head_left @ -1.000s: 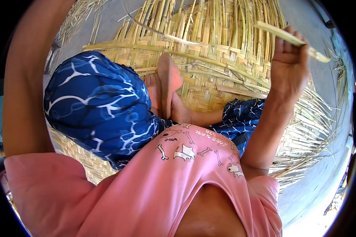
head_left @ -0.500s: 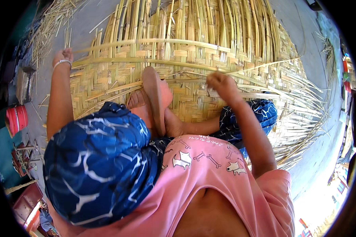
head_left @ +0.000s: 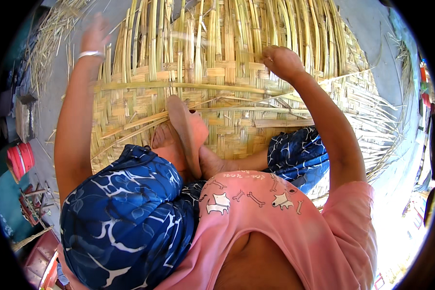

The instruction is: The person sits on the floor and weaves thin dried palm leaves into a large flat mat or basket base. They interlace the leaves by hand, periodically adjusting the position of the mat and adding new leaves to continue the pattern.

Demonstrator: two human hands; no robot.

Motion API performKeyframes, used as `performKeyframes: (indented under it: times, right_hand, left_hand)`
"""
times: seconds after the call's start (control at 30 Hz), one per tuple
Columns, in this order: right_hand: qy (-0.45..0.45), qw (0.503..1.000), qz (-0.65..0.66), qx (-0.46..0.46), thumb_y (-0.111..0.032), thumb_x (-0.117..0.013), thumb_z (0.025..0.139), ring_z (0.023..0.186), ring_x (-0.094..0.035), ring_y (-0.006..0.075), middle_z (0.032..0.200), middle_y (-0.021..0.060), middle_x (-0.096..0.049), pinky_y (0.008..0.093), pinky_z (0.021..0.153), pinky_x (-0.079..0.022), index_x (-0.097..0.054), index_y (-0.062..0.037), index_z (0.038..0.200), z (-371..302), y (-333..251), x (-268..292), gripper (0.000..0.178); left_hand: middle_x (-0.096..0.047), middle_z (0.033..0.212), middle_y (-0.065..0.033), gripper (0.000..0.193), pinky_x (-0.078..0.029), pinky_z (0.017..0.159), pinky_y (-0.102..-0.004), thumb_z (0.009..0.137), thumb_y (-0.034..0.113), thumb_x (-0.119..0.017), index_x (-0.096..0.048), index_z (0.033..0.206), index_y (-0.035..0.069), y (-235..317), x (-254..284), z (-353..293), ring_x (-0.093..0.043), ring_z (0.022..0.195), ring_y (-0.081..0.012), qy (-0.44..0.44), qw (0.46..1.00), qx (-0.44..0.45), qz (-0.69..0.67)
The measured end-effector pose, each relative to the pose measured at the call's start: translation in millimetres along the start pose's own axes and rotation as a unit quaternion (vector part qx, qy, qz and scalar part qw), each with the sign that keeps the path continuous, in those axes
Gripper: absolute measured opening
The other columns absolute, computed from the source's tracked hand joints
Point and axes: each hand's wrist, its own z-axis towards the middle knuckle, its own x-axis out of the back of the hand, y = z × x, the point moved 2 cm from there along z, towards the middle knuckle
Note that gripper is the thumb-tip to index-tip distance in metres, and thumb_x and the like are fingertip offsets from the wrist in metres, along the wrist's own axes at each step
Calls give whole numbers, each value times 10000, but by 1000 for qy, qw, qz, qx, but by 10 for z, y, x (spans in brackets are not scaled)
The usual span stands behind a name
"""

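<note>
Bamboo strips fill the upper half of the view, woven into a broad flat mat point(head_left: 237, 116) whose finished plaiting lies near the person's feet and whose loose upright strips point(head_left: 237, 34) fan out toward twelve o'clock. The right hand point(head_left: 281, 60) sits at about one o'clock on the mat, curled into a tight fist pressed against the strips; the fingers are folded under, and whether a strip is pinched inside them cannot be told. The left hand point(head_left: 95, 35) is raised at about eleven o'clock, beside the left edge of the mat, blurred, with a pale bangle point(head_left: 91, 54) on the wrist; its fingers look spread, but the blur hides whether they hold anything. One long strip point(head_left: 179, 86) runs crosswise over the weave between the two arms. A bare foot point(head_left: 187, 130) rests sole-sideways on the woven part near the centre, with a second foot point(head_left: 164, 137) just beside it at its nine o'clock. A knee in blue patterned cloth point(head_left: 125, 217) fills the seven o'clock area, and more of the same cloth shows at four o'clock under the right forearm. A pink printed shirt point(head_left: 275, 227) covers the lower middle. Frayed strip ends point(head_left: 377, 125) trail off the mat at three o'clock. A red container point(head_left: 20, 159) stands on the ground at nine o'clock, well apart from the mat.
</note>
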Motion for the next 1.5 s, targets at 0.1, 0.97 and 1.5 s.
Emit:
performKeyframes:
  times: [0.1, 0.97, 1.5]
  right_hand:
    - [29, 997, 45, -50, -301, -545, 893, 742, -623, 260, 794, 78, -639, 407, 670, -497, -588, -110, 866, -7, -19, 47, 198]
    - [174, 895, 389, -128, -241, -633, 816, 551, -492, 164, 625, 70, -571, 317, 556, -437, -581, -25, 810, -87, 482, -186, 222]
    - [155, 893, 404, -121, -200, -626, 830, 563, -539, 210, 645, 97, -589, 339, 572, -454, -567, -22, 813, -102, 454, -41, 188]
  left_hand:
    - [-613, 1074, -79, 331, -523, 831, -266, 905, 177, -559, -537, 1207, 45, -137, -961, -240, -608, 1001, -160, -219, 955, -73, 186]
    - [-615, 935, -119, 388, -563, 747, -234, 822, 206, -692, -475, 1044, -26, -533, -2546, -1018, -622, 1017, -185, -446, 848, 152, 244]
    - [-615, 718, -121, 421, -521, 718, -352, 795, 318, -712, -546, 841, -65, -770, -2586, -1277, -588, 623, -237, -273, 863, -89, 416]
